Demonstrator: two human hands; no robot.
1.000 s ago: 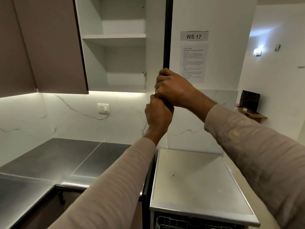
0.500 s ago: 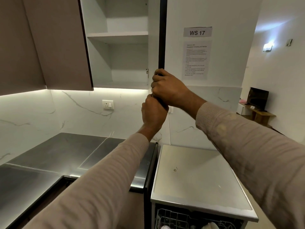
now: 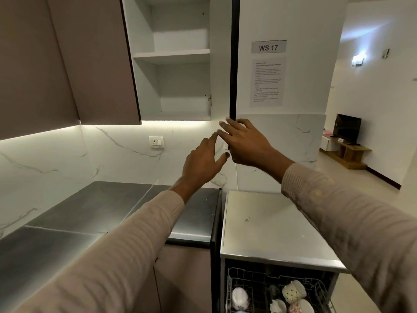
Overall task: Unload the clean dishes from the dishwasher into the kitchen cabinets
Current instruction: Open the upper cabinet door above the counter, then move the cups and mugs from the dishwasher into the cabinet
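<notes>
Kitchen, marble backsplash (image 3: 67, 159): upper cabinet (image 3: 176, 56) stands open, left hand (image 3: 203, 161) and right hand (image 3: 246, 143) hover just below its door edge (image 3: 233, 64), fingers spread, holding nothing; cups (image 3: 291, 292) sit in the dishwasher rack (image 3: 248, 276) well below it, so the next move looks like reaching down to grip one.

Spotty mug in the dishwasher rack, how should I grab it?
Probably from above, gripping the spotted mug round its body: the wire rack is open on top, and a floral cup crowds close beside it. No handle shows, so don't count on one.
</notes>
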